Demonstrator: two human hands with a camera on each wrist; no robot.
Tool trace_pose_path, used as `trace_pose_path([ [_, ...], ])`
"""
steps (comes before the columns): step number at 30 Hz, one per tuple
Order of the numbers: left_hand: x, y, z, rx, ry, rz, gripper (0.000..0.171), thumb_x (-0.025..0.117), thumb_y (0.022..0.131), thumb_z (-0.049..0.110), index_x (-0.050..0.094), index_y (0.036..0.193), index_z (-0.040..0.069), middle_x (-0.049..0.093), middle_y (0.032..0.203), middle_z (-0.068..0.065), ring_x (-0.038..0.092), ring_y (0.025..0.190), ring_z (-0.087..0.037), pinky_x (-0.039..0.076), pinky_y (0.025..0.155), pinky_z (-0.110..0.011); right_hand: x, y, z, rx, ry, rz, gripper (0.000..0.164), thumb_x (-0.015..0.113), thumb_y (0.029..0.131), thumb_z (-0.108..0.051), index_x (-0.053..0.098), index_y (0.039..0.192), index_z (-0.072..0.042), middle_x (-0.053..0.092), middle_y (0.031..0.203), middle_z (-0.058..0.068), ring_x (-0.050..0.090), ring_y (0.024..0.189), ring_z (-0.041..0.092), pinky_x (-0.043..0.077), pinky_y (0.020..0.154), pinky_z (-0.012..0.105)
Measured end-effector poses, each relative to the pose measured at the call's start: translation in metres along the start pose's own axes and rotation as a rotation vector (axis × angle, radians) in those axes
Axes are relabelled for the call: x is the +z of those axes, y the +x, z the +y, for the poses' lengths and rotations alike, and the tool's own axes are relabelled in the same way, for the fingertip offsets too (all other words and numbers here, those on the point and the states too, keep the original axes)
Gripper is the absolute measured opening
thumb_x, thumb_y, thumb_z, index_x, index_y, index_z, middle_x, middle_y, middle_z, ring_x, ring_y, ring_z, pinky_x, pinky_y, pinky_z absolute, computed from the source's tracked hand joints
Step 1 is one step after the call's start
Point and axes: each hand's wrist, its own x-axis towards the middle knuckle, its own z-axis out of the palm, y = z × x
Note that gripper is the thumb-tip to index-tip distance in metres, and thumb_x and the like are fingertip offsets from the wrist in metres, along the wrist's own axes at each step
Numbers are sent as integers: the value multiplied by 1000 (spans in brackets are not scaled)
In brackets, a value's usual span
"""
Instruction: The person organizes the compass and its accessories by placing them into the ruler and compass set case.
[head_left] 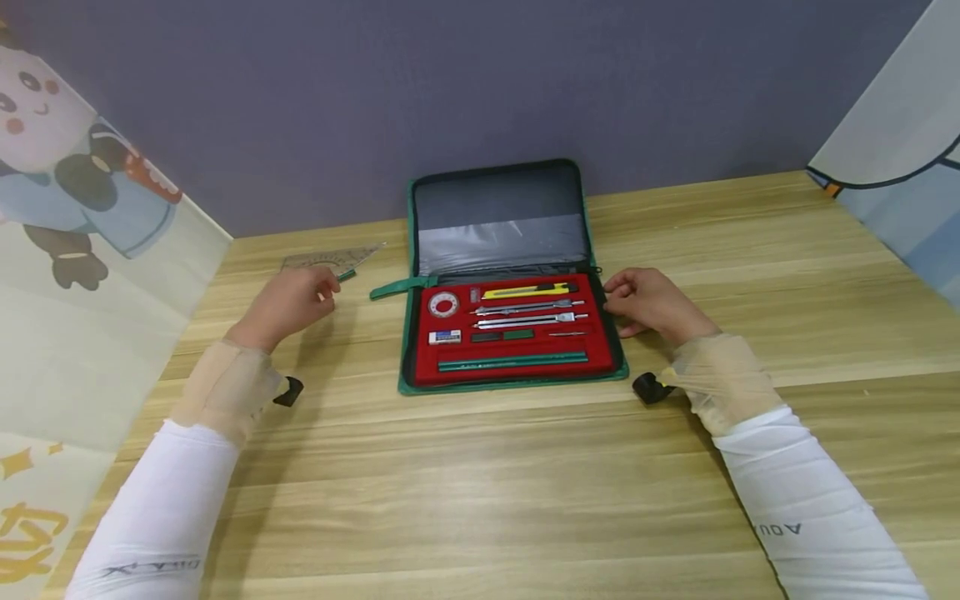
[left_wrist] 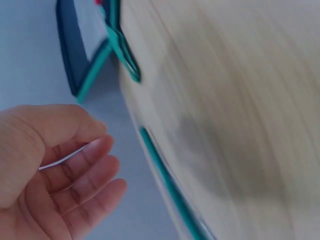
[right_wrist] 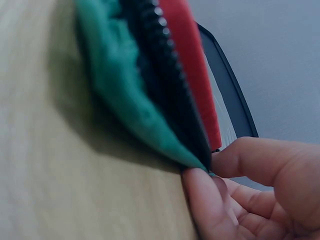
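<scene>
A green zip case [head_left: 407,387] lies unfolded on the table, its lid leaning back against the wall. Its red tray [head_left: 525,343] holds a yellow utility knife [head_left: 528,291], metal compasses [head_left: 528,320], an eraser [head_left: 445,337] and green pencils [head_left: 513,362]. My right hand [head_left: 648,302] pinches the case's right edge [right_wrist: 200,162] beside the zipper between thumb and fingers. Over the table to the left, my left hand [head_left: 292,304] has loosely bent fingers and holds nothing visible. A green pencil [left_wrist: 170,185] lies just beyond it, partly hidden in the head view.
Behind the left hand lies a clear triangular ruler [head_left: 356,254]. A green strap [head_left: 390,289] sticks out from the case's left side. A grey wall [head_left: 300,108] borders the wooden table [head_left: 487,492] at the back. Cartoon-printed panels [head_left: 97,167] stand on both sides.
</scene>
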Motion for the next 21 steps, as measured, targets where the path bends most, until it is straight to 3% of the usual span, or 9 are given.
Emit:
trace_pose_path([
  [13, 8, 2, -48, -150, -24, -26, 24, 58, 81, 5, 55, 104, -5, 58, 100, -25, 54, 91, -38, 42, 78, -51, 0, 0, 2, 0, 4, 4, 34, 52, 87, -5, 42, 118, 7, 46, 98, 16, 53, 79, 21, 53, 59, 33],
  [21, 9, 3, -60, -179, -45, -43, 24, 59, 79, 4, 54, 101, -5, 55, 102, -27, 51, 93, -41, 40, 81, -53, 1, 0, 1, -7, 5, 8, 34, 52, 87, -5, 42, 118, 7, 46, 97, 15, 52, 79, 21, 53, 59, 33],
])
